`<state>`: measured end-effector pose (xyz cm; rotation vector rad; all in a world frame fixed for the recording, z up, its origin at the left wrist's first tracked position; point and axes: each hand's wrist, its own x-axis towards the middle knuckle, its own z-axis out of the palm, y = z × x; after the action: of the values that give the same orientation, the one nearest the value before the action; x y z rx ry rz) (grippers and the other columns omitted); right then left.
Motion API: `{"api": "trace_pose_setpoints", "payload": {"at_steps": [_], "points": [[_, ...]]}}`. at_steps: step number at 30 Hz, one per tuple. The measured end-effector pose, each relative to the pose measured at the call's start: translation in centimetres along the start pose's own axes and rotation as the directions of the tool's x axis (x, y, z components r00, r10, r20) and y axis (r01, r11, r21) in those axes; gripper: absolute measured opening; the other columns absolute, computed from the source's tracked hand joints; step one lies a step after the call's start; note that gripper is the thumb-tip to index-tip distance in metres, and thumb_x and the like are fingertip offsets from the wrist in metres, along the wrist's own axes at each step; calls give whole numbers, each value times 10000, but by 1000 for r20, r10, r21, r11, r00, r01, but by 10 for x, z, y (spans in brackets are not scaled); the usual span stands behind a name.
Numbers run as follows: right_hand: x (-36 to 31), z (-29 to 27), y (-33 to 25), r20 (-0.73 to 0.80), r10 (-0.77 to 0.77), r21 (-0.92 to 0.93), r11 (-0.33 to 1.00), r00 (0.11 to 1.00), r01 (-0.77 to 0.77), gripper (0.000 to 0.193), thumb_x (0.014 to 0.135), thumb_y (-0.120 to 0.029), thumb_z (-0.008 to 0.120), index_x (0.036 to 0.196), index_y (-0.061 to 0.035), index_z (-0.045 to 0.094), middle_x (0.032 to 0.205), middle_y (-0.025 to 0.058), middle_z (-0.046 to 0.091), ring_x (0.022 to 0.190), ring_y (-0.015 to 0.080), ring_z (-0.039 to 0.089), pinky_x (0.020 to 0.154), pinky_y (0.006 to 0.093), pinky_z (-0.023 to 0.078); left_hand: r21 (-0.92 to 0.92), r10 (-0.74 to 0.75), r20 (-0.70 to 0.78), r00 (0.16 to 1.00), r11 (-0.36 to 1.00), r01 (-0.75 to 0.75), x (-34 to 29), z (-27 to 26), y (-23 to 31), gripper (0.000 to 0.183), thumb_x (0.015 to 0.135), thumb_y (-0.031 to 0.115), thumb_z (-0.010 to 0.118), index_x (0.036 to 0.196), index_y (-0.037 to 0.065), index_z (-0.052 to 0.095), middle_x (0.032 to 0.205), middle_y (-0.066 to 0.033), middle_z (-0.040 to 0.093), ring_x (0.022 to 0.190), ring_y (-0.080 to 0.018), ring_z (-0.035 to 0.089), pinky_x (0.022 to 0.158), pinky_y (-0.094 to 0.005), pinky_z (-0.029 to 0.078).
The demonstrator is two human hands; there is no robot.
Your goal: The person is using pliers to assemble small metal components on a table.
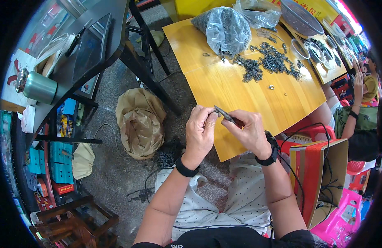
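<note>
Above the near left corner of a yellow wooden table (224,89), my two hands meet. My right hand (253,131) is closed round a small pair of pliers (224,114), whose dark jaws point up and left; a bit of orange-red handle shows at the palm. Thumb and fingers of my left hand (200,131) pinch together right at the plier tips, on something small that I cannot make out. Farther back on the table lies a loose heap of dark metal links or clasps (273,60). A clear plastic bag (229,31) full of similar dark pieces stands behind it.
An open brown paper bag (140,138) sits on the floor to the left. Beyond it is a black table (85,68) bearing a green metal flask (41,87). A cardboard box (310,182) with cables stands by my right arm. Another person's arm (353,111) shows at right.
</note>
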<state>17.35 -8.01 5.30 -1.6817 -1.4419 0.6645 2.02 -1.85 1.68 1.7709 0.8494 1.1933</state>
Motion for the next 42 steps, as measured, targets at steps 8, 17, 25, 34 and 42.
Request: {"api": "trace_pose_setpoints", "payload": {"at_steps": [8,17,25,34,42], "points": [[4,-3,8,-12,-153,-39,988,988,152,199,807,-151,753,859,27,680,721,134,599,618,246,590,577,346,448,-190,-129,131,983,970,152,0,-4,0,143,1007,119,577,983,-19,608,870,-17,557,789,-86,517,700,-241,424],[4,-4,6,-6,-155,-28,988,988,155,187,806,-146,756,850,22,687,703,132,596,600,244,586,566,347,446,-296,-166,156,974,933,206,-1,-4,-3,145,1000,116,588,995,-25,620,890,-62,597,803,-121,582,712,-252,465],[3,-2,7,-18,-170,-61,984,985,169,173,809,-137,756,855,19,697,698,131,607,587,238,593,556,340,454,-221,-145,149,978,959,176,0,-5,-2,144,997,114,590,987,-24,630,879,-54,600,782,-121,580,693,-254,461],[3,-1,4,-27,-168,-35,985,985,167,159,817,-126,747,848,22,695,680,133,608,569,228,590,543,338,449,-257,-157,138,978,948,189,-1,-5,-3,146,1003,123,588,994,-17,625,872,-25,579,779,-94,538,692,-243,435],[3,-1,5,-11,-182,-45,982,983,182,171,825,-131,744,832,27,678,682,138,594,574,234,582,544,339,443,-481,-298,272,915,782,397,-4,-6,-11,164,1017,140,574,1007,-13,636,895,-2,605,814,-70,526,739,-230,431]]}}
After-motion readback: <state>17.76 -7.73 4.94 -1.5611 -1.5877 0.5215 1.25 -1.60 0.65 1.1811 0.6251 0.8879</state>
